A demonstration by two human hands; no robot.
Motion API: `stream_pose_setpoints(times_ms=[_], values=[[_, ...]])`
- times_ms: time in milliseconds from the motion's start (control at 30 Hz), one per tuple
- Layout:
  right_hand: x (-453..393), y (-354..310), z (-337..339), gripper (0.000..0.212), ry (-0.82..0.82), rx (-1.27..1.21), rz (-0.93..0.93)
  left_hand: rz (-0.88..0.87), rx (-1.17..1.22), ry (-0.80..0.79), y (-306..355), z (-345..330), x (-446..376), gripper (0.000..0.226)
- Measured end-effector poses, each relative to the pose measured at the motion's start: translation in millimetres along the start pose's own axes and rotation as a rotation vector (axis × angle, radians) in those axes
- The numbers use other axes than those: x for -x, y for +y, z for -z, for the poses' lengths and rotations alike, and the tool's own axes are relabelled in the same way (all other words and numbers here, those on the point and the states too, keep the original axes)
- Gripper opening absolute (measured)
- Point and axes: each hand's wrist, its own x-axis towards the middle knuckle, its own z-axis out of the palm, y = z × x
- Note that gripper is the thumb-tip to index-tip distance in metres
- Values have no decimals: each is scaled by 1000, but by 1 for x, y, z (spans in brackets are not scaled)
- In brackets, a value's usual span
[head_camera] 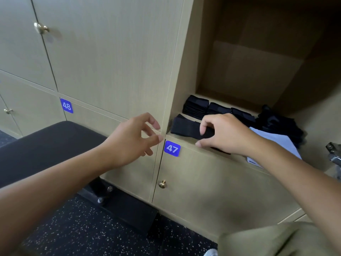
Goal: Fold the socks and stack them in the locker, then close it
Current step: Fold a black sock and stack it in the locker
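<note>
Bare forearms, bare hands (pixel 132 137), olive-green trousers (pixel 276 239), a white shoe toe (pixel 211 253).

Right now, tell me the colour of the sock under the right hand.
Black sock, seen best in the head view.

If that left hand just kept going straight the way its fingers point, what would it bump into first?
Probably the upright wooden edge of the open locker: the left hand points right with its fingertips almost at it. The dark sock lies just beyond, though depth is hard to judge.
</note>
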Motion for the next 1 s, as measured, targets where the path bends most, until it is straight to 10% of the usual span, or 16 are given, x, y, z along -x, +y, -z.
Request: stream_pose_setpoints(times_ms=[1000], values=[[-83, 45, -20, 36, -123, 25, -54, -47, -178, -249, -16, -11, -11, 8]])
